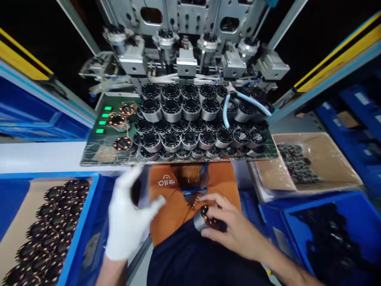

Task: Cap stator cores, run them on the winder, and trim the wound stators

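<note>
In the head view, our bare right hand [232, 224] grasps a stator [199, 223] over our lap [168, 210], copper windings [204, 214] showing. Our gloved left hand [127, 216], blurred, is released, thumb and fingers apart, near the front edge of the surface [92, 153]. There, 3 wound stators [122, 143] sit left of black-topped cores [189, 140]; pliers [250, 100] lie across the cores' right side.

Looks like a factory workshop. Shows as much in the metal machine [186, 66] with tubing [166, 78], lit green buttons [105, 115] on the worktop [89, 157], look-alike ring-shaped metal parts [171, 109] in close rows, and blue bins [79, 228] on both sides with more batches of components [49, 240].
</note>
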The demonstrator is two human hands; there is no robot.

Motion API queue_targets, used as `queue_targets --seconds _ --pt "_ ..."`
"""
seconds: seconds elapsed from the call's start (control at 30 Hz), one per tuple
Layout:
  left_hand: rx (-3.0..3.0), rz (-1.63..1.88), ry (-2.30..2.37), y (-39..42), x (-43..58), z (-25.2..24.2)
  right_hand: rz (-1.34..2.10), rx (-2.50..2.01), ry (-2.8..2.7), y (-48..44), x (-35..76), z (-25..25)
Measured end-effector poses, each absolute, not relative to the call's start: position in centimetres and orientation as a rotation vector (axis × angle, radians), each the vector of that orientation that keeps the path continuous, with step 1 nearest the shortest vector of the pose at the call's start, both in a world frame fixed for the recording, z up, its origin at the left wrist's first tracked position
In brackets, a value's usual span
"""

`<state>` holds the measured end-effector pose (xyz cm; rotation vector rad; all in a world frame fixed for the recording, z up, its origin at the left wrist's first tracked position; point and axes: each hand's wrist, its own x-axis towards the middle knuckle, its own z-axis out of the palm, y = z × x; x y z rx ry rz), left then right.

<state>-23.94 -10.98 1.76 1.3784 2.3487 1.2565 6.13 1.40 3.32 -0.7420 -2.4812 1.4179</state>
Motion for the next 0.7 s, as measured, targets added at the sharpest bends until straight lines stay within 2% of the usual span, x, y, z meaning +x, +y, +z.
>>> queue_targets --seconds 0.07,0.13,0.2,0.3,0.37,0.47,0.53,0.63,0.7 --pt "1.389 0.998 1.867 -12.5 -18.7 1.5 1.312 -0.689 -2.537 2.5 5.0 4.9" --pt "1.294 1.015 1.65 -12.6 -14.7 1.3 1.151 -0.549 -2.596 3.1 3.5 6.1" --pt "1.081 1.221 1.587 -11.8 -12.9 1.6 1.04 -0.404 -2.574 3.3 2.2 7.0" --pt "0.797 1.451 1.579 -10.7 -13.4 3.2 1.066 -0.234 -2.494 4.0 1.7 8.3" --pt "0.722 1.483 1.56 -10.6 -14.5 4.5 0.946 -0.123 -2.517 4.8 2.1 8.8" --pt "0.569 1.412 1.354 -11.0 -15.2 5.7 0.527 -0.007 -2.501 6.1 2.8 8.8" --pt "0.495 1.365 1.264 -11.1 -15.1 5.8 0.402 0.018 -2.496 6.7 3.3 8.6" --pt "0.545 1.395 1.283 -10.5 -14.5 5.5 0.457 -0.021 -2.523 7.0 4.0 8.5" --pt "0.64 1.438 1.371 -9.9 -14.3 5.0 0.648 -0.112 -2.49 6.8 4.3 8.4"
